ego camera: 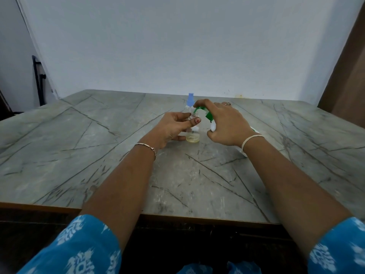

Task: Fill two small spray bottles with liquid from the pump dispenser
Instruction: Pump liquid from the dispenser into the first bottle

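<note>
The clear spray bottle [192, 135] is being gripped by the left hand [173, 129], thumb and fingers curled round its upper body. The pump dispenser [213, 126] is being clasped by the right hand [227, 123], fingers curled over its green pump head [208, 116], and its spout is being held at the bottle's open threaded neck. A little yellowish liquid is sitting in the bottle's base. Just beyond the fingertips of both hands, a second spray bottle [190, 98] with a blue cap is standing. Everything is being carried by a grey veined desk [98, 155] set against a pale wall [177, 46].
</note>
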`<state>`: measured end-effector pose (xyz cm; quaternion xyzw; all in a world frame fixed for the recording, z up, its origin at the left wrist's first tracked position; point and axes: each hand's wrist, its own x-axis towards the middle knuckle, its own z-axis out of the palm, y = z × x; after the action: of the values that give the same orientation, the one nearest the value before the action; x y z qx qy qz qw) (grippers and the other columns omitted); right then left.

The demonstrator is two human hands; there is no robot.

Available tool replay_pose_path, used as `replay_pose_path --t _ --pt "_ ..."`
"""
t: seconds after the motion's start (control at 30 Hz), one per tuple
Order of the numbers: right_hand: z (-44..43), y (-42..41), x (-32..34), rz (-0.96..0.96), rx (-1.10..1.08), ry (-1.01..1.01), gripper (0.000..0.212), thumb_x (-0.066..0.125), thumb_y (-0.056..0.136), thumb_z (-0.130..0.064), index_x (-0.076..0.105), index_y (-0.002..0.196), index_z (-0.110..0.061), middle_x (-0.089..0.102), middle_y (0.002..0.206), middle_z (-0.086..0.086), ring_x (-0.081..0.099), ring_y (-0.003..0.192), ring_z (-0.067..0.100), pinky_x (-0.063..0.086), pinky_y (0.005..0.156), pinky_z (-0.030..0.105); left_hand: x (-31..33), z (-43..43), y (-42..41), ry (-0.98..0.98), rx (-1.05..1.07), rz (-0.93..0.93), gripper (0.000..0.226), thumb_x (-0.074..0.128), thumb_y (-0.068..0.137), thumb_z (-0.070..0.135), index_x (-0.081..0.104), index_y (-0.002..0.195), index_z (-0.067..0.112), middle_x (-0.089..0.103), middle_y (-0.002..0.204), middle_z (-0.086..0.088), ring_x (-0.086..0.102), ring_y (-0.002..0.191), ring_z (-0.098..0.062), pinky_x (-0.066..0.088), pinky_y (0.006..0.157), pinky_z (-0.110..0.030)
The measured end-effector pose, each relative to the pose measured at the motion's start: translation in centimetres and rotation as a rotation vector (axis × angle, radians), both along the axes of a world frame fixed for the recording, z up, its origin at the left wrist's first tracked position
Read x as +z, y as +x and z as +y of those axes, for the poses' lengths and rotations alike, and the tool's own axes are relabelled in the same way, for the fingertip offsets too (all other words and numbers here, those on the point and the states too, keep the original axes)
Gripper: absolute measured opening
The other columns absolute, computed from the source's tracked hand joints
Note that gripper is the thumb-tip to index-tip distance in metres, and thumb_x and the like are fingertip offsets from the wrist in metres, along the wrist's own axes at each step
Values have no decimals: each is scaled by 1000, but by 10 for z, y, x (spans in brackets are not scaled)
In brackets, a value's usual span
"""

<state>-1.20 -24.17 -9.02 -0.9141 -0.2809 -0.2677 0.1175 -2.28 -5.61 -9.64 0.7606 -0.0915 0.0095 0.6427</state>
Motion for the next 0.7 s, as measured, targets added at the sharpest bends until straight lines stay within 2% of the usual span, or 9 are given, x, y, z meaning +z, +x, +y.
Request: replay_pose_path --t 0.13,0.27,0.47,0.7 --pt "4 4 1 11 7 21 63 59 67 -21 35 124 -33 61 103 2 53 87 26 50 78 45 1 0 -1 -3 -12 10 36 73 81 33 69 113 16 71 93 2 65 89 -10 55 59 -21" --pt "5 6 0 25 17 17 66 59 67 -23 33 126 -34 60 103 2 55 89 27 51 79 46 2 0 -2 -3 -17 13 31 72 81 33 68 109 19 72 87 5 66 84 -7 56 64 -23" --pt "-2 2 -1 6 17 -20 79 60 71 -22 27 140 -43 51 82 2 50 80 25 48 74 40 1 1 -1 -8 -17 10 32 74 80 35 70 108 19 72 89 3 65 87 -9 56 64 -23" --pt "3 4 0 16 4 -11 65 59 67 -21 32 124 -38 60 103 3 53 88 26 51 77 46 3 -1 -4 -2 -12 4 38 74 80 33 68 114 16 72 91 4 66 86 -8 55 61 -21"
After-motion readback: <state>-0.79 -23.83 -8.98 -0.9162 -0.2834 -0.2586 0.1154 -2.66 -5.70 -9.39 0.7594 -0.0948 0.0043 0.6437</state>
